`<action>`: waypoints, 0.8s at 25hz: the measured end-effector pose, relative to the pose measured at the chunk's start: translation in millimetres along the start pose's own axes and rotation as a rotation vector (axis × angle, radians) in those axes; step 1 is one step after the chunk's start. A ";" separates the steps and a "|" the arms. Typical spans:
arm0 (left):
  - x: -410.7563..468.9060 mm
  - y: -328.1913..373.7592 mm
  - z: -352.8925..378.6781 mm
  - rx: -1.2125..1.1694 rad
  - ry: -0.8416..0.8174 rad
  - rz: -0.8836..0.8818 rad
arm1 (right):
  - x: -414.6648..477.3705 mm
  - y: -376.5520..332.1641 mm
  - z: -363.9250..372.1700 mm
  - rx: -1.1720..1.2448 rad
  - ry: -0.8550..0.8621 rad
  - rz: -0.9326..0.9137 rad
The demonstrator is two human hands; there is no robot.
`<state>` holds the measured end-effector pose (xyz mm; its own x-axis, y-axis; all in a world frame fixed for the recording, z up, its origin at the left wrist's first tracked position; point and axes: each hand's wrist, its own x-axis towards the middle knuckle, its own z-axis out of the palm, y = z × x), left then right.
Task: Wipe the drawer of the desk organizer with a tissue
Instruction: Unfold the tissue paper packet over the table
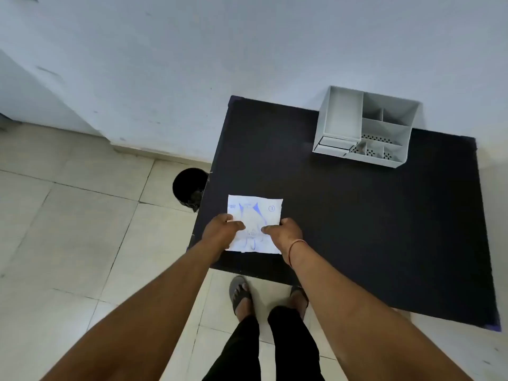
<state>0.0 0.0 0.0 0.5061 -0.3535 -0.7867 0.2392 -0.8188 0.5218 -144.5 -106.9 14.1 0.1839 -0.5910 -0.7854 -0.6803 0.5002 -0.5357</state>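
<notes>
Black tabletop (371,229) pushed up against a pale blue-white wall, tiled floor all round, and you're standing at its near edge looking straight down. Honestly you're right at the start. Both hands are on a white tissue packet (254,215) with blue print that lies flat near the table's 7 o'clock corner. Your left hand (221,229) pinches its left edge and your right hand (284,232) pinches the right edge, hands set apart with the packet between them. Looks to me like you're about to open it or pull a sheet. No loose tissue is out anywhere that I can see, so that step is still ahead of you.

Your grey desk organizer (365,127) sits way off at the table's 1 o'clock, against the wall and well apart from your hands. Its drawer (334,145) is down at the organizer's near left corner, and I can't really tell whether it's cracked open or fully shut. Nothing on it looks wiped or touched. So what's left: get a tissue, reach over, slide the drawer out, wipe it.

Other stuff: a black bin (189,189) on the floor at about 9 o'clock from the packet, tucked just beside the table edge, handy for the used tissue. Between you and the organizer the tabletop is bare, so nothing blocks the reach; it's just a long stretch across.
</notes>
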 end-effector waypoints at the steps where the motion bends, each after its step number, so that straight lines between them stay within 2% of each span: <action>1: -1.9 4.5 2.5 0.005 0.020 0.017 | 6.6 -2.0 3.2 0.050 -0.033 0.008; 4: -17.6 24.9 5.4 -0.063 -0.012 0.025 | -2.8 -19.7 3.1 0.120 -0.055 -0.034; 7: -38.3 60.2 6.2 -0.258 -0.179 0.076 | -30.2 -45.5 -6.6 -0.194 0.138 -0.439; 9: -55.9 85.0 8.9 -0.461 -0.310 0.141 | -55.1 -59.9 -17.1 -0.302 0.035 -0.635; 11: -66.5 104.0 8.6 -0.621 -0.368 0.128 | -72.1 -71.9 -37.4 -0.133 -0.183 -0.552; 12: -71.6 111.2 8.0 -0.690 -0.399 0.104 | -75.8 -75.4 -50.8 -0.034 -0.206 -0.496; 13: -75.2 116.3 7.1 -0.735 -0.416 0.076 | -76.4 -78.2 -65.7 0.026 -0.148 -0.483; 16: -79.4 123.8 12.4 -0.780 -0.462 0.033 | -69.4 -79.6 -106.8 -0.241 0.204 -0.591; 20: -103.0 134.8 35.4 -0.721 -0.495 0.087 | -69.2 -77.7 -136.9 -0.411 0.221 -0.644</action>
<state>-49.2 -90.0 139.7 0.1696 -0.6935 -0.7003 0.7662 -0.3541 0.5362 -201.5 -191.5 152.5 0.5145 -0.8178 -0.2577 -0.7035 -0.2308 -0.6722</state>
